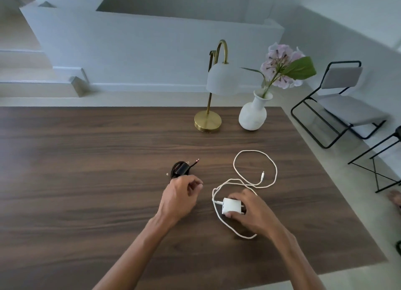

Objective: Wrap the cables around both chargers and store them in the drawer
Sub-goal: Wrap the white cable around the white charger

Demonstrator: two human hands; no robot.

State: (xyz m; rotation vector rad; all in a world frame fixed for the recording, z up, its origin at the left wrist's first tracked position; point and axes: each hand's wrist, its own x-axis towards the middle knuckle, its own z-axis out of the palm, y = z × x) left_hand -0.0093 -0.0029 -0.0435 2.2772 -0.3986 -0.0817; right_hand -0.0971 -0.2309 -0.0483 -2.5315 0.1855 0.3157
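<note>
Dark walnut-grain wooden tabletop (pixel 86 170), the largest surface, carrying every task item. Beyond its right edge, one black metal-frame chair with grey seat and back (pixel 340 98); a second black frame (pixel 377 166) is only partly visible. At the far side of the table, one brass gooseneck lamp with a frosted white dome shade (pixel 219 81) beside one white round-bodied ceramic vase (pixel 252 114), which holds a single pale pink hydrangea stem with green leaves (pixel 282 66).

Two chargers are present. The black charger with its black cable wound around it (pixel 181 169) lies near the table's middle, its plug tip pointing away right. The white square charger block (pixel 231 205) lies to its right, its long white braided cable (pixel 256 170) spread loose in open loops across the wood.

The left hand (pixel 180 196) hovers just before the black charger, fingers loosely curled, gripping nothing. The right hand (pixel 251 211) rests over the white charger, thumb and fingers pinching its sides.
</note>
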